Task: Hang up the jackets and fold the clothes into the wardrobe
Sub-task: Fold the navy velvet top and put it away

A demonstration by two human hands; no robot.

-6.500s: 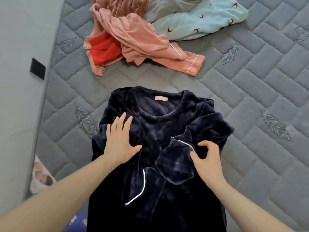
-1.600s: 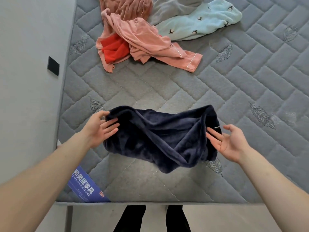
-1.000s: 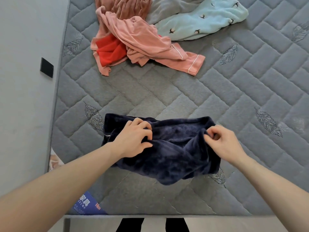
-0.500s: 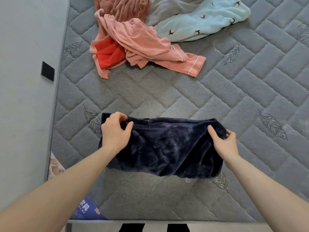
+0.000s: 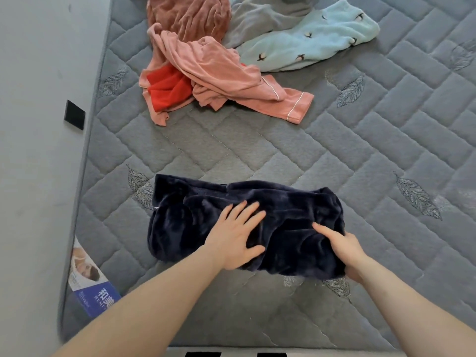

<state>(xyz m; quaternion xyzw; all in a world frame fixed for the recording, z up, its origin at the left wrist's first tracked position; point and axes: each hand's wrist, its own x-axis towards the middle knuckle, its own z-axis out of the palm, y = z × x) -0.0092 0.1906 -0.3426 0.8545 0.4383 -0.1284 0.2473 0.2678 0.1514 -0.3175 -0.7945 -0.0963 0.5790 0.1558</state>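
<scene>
Fingers of left hand point(image 5: 237, 238) flat on folded navy top point(image 5: 296, 217); right hand point(image 5: 342, 249) grips its rt edge; both on mattress point(image 5: 231, 150).

Both forearms come up from the bottom edge bare to the wrist, no sleeves or cuffs showing. The left hand point(image 5: 238, 238) and right hand point(image 5: 343, 249) carry no rings, watch or gloves. Two dark shapes at the very bottom, too cropped to identify.
</scene>
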